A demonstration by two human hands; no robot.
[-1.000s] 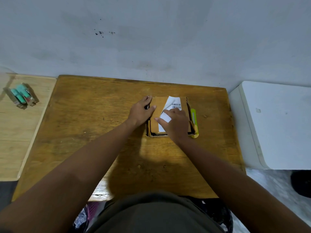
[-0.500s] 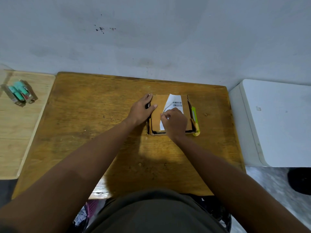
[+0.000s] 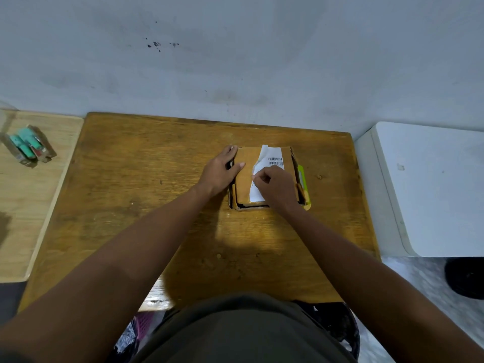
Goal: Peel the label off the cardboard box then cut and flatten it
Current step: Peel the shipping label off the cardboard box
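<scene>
While my left hand [image 3: 218,174] presses flat on the cardboard box [image 3: 245,179] mid-worktop [image 3: 146,195], my right hand [image 3: 275,186] pinches the label [image 3: 265,155] edge; I'd peel low and slow, so it likely won't tear.

Dim, soft overhead light; wide-angle bending, blurred edges.

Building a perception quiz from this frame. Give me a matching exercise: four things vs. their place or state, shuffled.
Things:
1. white barcode label
2. left hand
3. yellow-green utility knife
4. right hand

States:
A. lies on the wooden table, against the brown cardboard box's right side
B. pinches the label's left edge
C. partly lifted, left edge curling
D. rests flat on the box's left side

Pairs: 1-C, 2-D, 3-A, 4-B
</scene>
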